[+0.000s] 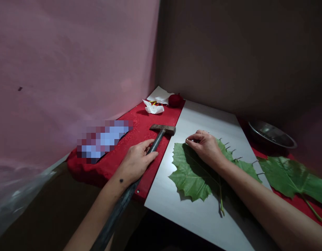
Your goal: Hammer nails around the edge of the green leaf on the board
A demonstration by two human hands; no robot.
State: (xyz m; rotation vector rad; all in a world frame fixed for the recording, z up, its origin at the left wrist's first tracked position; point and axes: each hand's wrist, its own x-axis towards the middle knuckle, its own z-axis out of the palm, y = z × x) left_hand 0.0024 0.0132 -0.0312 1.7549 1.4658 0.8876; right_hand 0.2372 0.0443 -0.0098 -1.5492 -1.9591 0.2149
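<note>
My left hand (136, 160) is closed round the dark handle of a hammer (163, 131), whose rusty head rests near the red cloth beside the white board (163, 188). A large green leaf (192, 172) lies flat on that board, its stem towards me. At the leaf's far edge my right hand (206, 144) pinches what looks like a nail, mostly hidden by the fingers; only a small shiny bit shows. Several nails (237, 159) stand along the leaf's right edge, and my right forearm covers part of the leaf.
A metal bowl (272, 134) with small dark pieces stands at the right. Another leaf (288, 177) lies below it on the red cloth (132, 122). A dark red yarn ball (175, 100) and crumpled white paper (154, 108) sit at the back. A blurred flat object (104, 141) lies left.
</note>
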